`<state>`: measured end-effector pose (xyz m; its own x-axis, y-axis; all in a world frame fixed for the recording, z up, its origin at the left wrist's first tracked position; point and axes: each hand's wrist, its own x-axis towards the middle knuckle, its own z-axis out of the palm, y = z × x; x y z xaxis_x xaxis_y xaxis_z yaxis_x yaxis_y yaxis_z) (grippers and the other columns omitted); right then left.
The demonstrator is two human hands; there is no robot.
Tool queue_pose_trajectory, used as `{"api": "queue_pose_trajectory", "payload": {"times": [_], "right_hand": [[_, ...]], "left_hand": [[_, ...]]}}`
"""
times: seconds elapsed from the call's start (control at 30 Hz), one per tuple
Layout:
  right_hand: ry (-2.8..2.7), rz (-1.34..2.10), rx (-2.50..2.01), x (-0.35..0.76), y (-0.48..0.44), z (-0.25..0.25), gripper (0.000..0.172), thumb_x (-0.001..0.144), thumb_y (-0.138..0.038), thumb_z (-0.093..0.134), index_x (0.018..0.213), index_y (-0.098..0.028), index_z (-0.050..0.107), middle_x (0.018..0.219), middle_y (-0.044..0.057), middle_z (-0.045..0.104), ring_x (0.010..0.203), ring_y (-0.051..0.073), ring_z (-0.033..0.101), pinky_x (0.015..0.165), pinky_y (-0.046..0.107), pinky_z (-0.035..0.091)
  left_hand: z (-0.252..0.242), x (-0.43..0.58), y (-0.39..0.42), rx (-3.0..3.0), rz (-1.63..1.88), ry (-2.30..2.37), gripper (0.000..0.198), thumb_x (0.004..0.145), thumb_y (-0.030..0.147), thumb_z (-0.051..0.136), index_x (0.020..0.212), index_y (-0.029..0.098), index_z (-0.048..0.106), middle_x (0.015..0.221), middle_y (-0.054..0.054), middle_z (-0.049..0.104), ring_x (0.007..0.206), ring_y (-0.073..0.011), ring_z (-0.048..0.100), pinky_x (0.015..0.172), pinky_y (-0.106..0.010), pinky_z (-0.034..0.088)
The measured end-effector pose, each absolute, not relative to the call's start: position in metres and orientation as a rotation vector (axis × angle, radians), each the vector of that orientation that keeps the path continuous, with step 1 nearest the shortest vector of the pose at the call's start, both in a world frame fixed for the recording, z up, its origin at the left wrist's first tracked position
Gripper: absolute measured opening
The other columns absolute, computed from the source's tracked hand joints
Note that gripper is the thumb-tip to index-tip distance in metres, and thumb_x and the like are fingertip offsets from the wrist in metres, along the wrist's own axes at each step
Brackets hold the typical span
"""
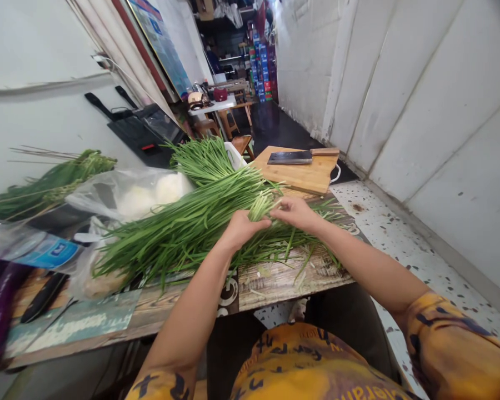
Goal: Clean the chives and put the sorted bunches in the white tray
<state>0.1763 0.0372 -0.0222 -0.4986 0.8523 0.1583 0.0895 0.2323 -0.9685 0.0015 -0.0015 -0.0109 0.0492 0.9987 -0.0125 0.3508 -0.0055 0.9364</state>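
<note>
A large heap of garlic chives (179, 228) lies across the table, leaves to the left and pale ends to the right. My left hand (242, 226) is closed round a bunch near its pale stem ends (261, 205), thumb pointing right. Just right of it, my right hand (296, 213) pinches at the tips of these stems with thumb and fingers. Loose chives and trimmed bits (289, 244) lie under and in front of both hands. Behind, another bundle of chives (202, 158) rests by a white container (234, 155).
A cleaver (289, 158) lies on a wooden cutting board (291, 176) beyond my right hand. To the left are a clear bag with white round items (150, 191), a black-handled knife (44, 298), eggplants (4, 311) and more greens (54, 183). The table's front edge (275, 303) is near my body.
</note>
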Motion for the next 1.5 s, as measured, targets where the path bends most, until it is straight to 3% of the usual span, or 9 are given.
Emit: {"api": "queue_pose_trajectory", "payload": {"times": [0.17, 0.33, 0.43, 0.57, 0.8, 0.93, 1.1, 1.33, 1.5], "right_hand": [[-1.522, 1.388, -1.113, 0.200, 0.053, -0.018, 0.037, 0.066, -0.046, 0.076, 0.060, -0.016, 0.056, 0.046, -0.005, 0.051, 0.035, 0.005, 0.034, 0.037, 0.021, 0.021], [-1.702, 0.923, -1.423, 0.221, 0.068, -0.016, 0.053, 0.092, -0.051, 0.045, 0.054, -0.016, 0.059, 0.044, 0.001, 0.051, 0.040, 0.010, 0.044, 0.046, 0.024, 0.032], [-2.219, 0.551, -1.168, 0.214, 0.067, -0.021, 0.031, 0.087, -0.038, 0.059, 0.068, -0.016, 0.070, 0.068, 0.005, 0.065, 0.069, 0.017, 0.059, 0.067, 0.027, 0.041], [-2.577, 0.285, -0.879, 0.207, 0.064, -0.028, 0.004, 0.076, -0.020, 0.072, 0.078, -0.016, 0.072, 0.090, 0.009, 0.067, 0.090, 0.022, 0.058, 0.082, 0.033, 0.041], [-2.735, 0.276, -0.854, 0.210, 0.061, -0.028, 0.006, 0.077, -0.012, 0.067, 0.080, -0.015, 0.071, 0.084, 0.007, 0.066, 0.083, 0.020, 0.057, 0.077, 0.030, 0.039], [-2.677, 0.154, -0.804, 0.207, 0.056, -0.022, 0.009, 0.084, -0.018, 0.064, 0.082, -0.016, 0.072, 0.090, 0.009, 0.067, 0.089, 0.021, 0.056, 0.078, 0.032, 0.036], [-2.607, 0.049, -0.697, 0.196, 0.047, -0.021, 0.021, 0.092, -0.029, 0.056, 0.087, -0.018, 0.073, 0.084, 0.008, 0.066, 0.086, 0.021, 0.053, 0.077, 0.033, 0.032], [-2.609, 0.105, -0.598, 0.192, 0.054, -0.031, 0.026, 0.094, -0.031, 0.052, 0.086, -0.016, 0.073, 0.084, 0.010, 0.066, 0.087, 0.021, 0.053, 0.077, 0.032, 0.036], [-2.379, 0.162, -0.999, 0.222, 0.074, -0.025, 0.035, 0.095, -0.034, 0.048, 0.080, -0.015, 0.073, 0.076, 0.008, 0.067, 0.075, 0.019, 0.056, 0.070, 0.029, 0.036]], "left_hand": [[-0.005, -0.003, -0.003, 1.550, 0.954, 1.449, 0.028, 0.053, 0.034, 0.078, 0.068, 0.012, 0.069, 0.066, -0.001, 0.066, 0.065, -0.0151, 0.056, 0.069, -0.027, 0.041], [-0.005, -0.015, 0.001, 1.418, 1.032, 1.540, 0.029, 0.057, 0.039, 0.074, 0.067, 0.013, 0.068, 0.055, 0.000, 0.060, 0.056, -0.0128, 0.050, 0.059, -0.025, 0.037], [-0.007, -0.017, 0.003, 1.444, 1.028, 1.502, 0.031, 0.064, 0.044, 0.069, 0.064, 0.013, 0.067, 0.052, 0.000, 0.056, 0.049, -0.0102, 0.042, 0.052, -0.024, 0.031], [-0.008, -0.017, 0.004, 1.460, 0.976, 1.449, 0.033, 0.069, 0.046, 0.065, 0.068, 0.013, 0.067, 0.058, -0.002, 0.060, 0.045, -0.0080, 0.034, 0.047, -0.024, 0.024], [-0.011, -0.016, 0.004, 1.652, 1.020, 1.419, 0.032, 0.074, 0.043, 0.061, 0.058, 0.015, 0.060, 0.070, -0.004, 0.064, 0.068, -0.0142, 0.054, 0.068, -0.025, 0.041], [-0.013, -0.013, 0.004, 1.536, 1.019, 1.439, 0.027, 0.073, 0.042, 0.063, 0.071, 0.015, 0.061, 0.057, 0.001, 0.057, 0.054, -0.0124, 0.050, 0.059, -0.025, 0.040], [-0.011, -0.009, 0.001, 1.606, 0.941, 1.455, 0.037, 0.061, 0.046, 0.075, 0.075, 0.012, 0.071, 0.070, -0.001, 0.067, 0.069, -0.0172, 0.058, 0.072, -0.028, 0.044], [-0.011, -0.008, 0.001, 1.656, 0.811, 1.378, 0.032, 0.060, 0.044, 0.072, 0.065, 0.013, 0.071, 0.072, -0.003, 0.069, 0.075, -0.0200, 0.059, 0.079, -0.031, 0.044], [-0.006, -0.014, -0.001, 1.493, 0.827, 1.427, 0.034, 0.057, 0.045, 0.075, 0.068, 0.012, 0.071, 0.071, -0.004, 0.070, 0.070, -0.0182, 0.060, 0.075, -0.030, 0.045]]}}
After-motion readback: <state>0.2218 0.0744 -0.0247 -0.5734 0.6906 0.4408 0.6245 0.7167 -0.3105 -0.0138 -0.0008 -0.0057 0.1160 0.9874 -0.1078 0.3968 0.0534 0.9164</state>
